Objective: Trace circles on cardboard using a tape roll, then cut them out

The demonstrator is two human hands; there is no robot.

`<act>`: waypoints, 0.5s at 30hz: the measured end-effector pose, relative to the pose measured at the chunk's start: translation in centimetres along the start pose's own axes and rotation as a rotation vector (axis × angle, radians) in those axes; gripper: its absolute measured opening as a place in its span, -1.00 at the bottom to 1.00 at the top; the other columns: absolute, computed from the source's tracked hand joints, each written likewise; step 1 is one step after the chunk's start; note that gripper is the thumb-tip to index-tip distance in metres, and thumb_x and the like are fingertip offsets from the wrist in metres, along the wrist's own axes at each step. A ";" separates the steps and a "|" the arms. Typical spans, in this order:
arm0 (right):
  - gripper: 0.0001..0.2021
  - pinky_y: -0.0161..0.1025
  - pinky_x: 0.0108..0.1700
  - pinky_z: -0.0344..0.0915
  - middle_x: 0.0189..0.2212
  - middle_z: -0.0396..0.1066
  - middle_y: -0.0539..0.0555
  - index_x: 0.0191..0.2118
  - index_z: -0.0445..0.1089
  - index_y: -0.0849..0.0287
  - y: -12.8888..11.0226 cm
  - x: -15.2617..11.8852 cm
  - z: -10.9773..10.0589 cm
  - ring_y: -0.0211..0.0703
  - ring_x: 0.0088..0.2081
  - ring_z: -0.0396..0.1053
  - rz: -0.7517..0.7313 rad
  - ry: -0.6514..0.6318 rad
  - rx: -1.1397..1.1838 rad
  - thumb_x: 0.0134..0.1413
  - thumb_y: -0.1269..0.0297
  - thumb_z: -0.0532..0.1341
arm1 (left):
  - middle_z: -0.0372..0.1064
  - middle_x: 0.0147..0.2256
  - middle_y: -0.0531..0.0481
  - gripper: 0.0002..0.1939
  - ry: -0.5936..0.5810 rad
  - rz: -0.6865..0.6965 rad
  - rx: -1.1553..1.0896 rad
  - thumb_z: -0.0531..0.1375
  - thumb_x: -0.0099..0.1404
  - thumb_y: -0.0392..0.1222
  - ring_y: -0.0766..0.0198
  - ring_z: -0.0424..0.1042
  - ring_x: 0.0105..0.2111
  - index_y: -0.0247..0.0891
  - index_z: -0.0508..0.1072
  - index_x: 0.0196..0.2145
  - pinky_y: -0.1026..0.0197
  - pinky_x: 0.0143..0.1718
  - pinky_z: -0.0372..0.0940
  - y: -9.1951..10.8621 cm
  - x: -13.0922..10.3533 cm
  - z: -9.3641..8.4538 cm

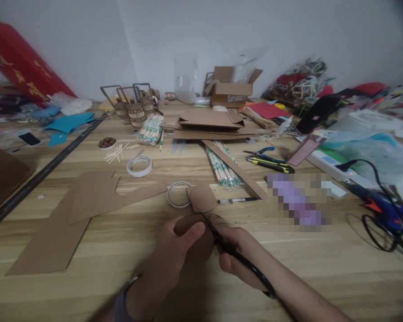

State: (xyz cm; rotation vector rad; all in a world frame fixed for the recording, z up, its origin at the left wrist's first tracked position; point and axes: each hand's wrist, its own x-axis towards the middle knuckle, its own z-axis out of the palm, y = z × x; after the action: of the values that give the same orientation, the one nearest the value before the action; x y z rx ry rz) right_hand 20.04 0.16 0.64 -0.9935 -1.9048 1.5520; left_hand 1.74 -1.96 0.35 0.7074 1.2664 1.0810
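My left hand (174, 250) pinches a rounded piece of brown cardboard (201, 246), its thumb lying across the top face. My right hand (245, 250) is closed around black-handled scissors (237, 255). Their blades meet the upper right edge of that cardboard piece. Just beyond lies a small cardboard piece (203, 199) with a round outline on it, overlapping a roll of tape (178, 195). A black pen (239, 200) rests to the right of it. Larger cut cardboard sheets (53, 237) lie to the left.
A glue gun (386, 210) with a looping cable sits at right. Yellow-black utility knife (272, 165) and pliers (262, 152) lie nearer the middle. Bundled sticks (221, 165), a second tape roll (139, 167), folded cardboard (210, 123) and small lantern-like baskets (136, 114) stand farther back.
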 end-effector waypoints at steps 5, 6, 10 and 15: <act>-0.23 -0.33 -0.50 0.05 -0.51 0.20 -0.03 -0.29 0.40 0.21 -0.3 -0.1 -0.1 -0.23 -0.49 0.08 0.001 -0.012 -0.046 -0.07 -0.56 0.13 | 0.66 -0.32 -0.07 -0.58 -0.012 0.004 0.039 0.45 0.03 0.10 0.06 0.58 -0.29 -0.27 0.64 -0.27 0.17 -0.26 0.41 -0.1 0.0 -0.1; -0.22 -0.34 -0.50 0.06 -0.52 0.20 -0.03 -0.28 0.41 0.21 -0.3 -0.1 -0.1 -0.23 -0.49 0.08 -0.011 -0.008 -0.051 -0.07 -0.56 0.13 | 0.66 -0.31 -0.07 -0.58 -0.016 0.004 0.041 0.45 0.04 0.11 0.05 0.58 -0.28 -0.27 0.64 -0.26 0.17 -0.25 0.41 -0.1 -0.1 -0.1; -0.21 -0.31 -0.46 0.16 -0.52 0.20 0.00 -0.30 0.43 0.20 -0.7 -0.1 0.0 -0.16 -0.44 0.14 -0.048 0.003 -0.020 -0.06 -0.58 0.08 | 0.67 -0.28 -0.09 -0.58 -0.040 0.011 0.056 0.43 0.08 0.10 0.05 0.58 -0.27 -0.28 0.65 -0.23 0.16 -0.24 0.41 0.1 -0.3 -0.1; -0.25 -0.31 -0.49 0.08 -0.51 0.17 0.00 -0.35 0.41 0.21 -0.5 -0.1 0.3 -0.20 -0.47 0.07 -0.061 0.016 0.026 -0.01 -0.54 0.10 | 0.66 -0.32 -0.06 -0.57 -0.033 0.007 0.016 0.45 0.05 0.11 0.07 0.57 -0.28 -0.26 0.65 -0.24 0.16 -0.23 0.42 0.0 -0.4 0.0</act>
State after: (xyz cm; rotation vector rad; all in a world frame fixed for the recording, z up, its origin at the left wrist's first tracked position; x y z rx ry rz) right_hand 19.77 -0.17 1.12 -0.9249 -1.8822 1.5259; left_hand 1.74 -2.36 0.48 0.7395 1.2468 1.0622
